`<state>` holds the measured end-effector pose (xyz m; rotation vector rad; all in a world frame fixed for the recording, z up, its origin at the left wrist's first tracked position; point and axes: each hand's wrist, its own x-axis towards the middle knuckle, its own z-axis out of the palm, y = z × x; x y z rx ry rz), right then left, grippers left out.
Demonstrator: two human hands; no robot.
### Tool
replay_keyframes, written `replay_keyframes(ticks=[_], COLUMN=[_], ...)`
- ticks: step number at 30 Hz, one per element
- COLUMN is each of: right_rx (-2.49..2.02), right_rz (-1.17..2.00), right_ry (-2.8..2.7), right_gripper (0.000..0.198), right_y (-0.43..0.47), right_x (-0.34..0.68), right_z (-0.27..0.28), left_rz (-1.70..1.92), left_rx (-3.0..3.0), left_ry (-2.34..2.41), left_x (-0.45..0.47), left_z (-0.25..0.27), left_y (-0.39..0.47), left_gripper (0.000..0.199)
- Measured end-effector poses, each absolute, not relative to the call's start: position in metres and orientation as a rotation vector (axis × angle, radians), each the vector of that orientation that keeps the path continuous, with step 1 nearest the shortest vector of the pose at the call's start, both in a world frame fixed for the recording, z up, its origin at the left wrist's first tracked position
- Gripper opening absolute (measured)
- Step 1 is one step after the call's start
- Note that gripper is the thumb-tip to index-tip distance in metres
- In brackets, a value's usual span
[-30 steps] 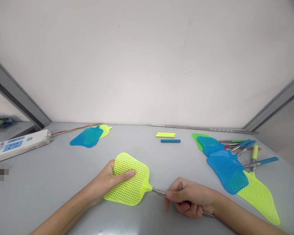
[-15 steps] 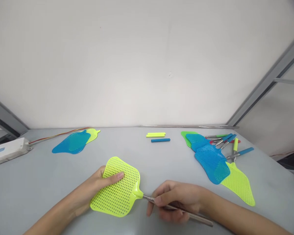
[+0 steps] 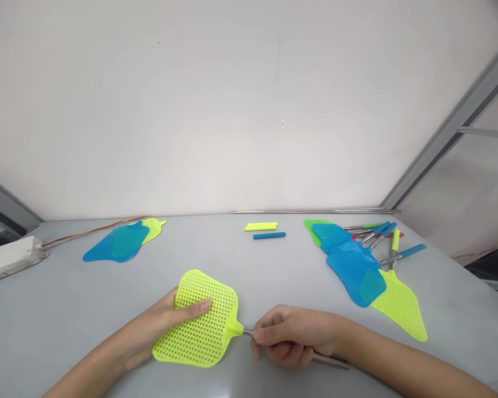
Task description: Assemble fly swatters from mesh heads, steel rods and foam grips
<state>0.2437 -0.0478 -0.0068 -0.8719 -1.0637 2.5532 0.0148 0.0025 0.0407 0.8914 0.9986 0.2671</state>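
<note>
My left hand (image 3: 160,323) grips a yellow fly swatter head (image 3: 203,326) by its left side, thumb on top and fingers behind the mesh. From the head's neck, a metal rod (image 3: 331,361) runs to the right. Closed around that rod near the neck is my right hand (image 3: 288,334), thumb and forefinger pinching it. The rod's bare end sticks out past the palm; its middle is hidden by the fingers. Beyond my hands lie two yellow handle sleeves (image 3: 261,226) and one blue handle sleeve (image 3: 269,236).
Several fly swatters with coloured grips (image 3: 357,273) overlap at the right. Blue and yellow swatter heads (image 3: 116,243) lie at the left, beside a white power strip (image 3: 12,260) with wires. Thin metal rods (image 3: 315,211) rest along the wall (image 3: 249,110).
My right hand has shifted slightly along the rod toward the swatter head, and less of the rod shows between them. My left hand keeps its hold. The view has shifted slightly.
</note>
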Motion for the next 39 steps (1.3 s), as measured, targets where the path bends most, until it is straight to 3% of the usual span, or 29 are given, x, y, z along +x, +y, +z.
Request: replay_keyframes(ticks=[25, 39], right_rx=[-1.021, -1.356], right_rz=[2.422, 2.124], right_ry=[-1.185, -1.399], right_gripper=[0.03, 0.037], right_y=[-0.052, -0.06], right_x=[0.242, 0.234], right_z=[-0.006, -0.008], left_rz=[0.28, 0.257], left_rx=[0.794, 0.761], left_ry=[1.051, 1.128], left_x=[0.016, 0.021], left_z=[0.036, 0.035], left_y=[-0.004, -0.011], left_gripper=[0.036, 0.043])
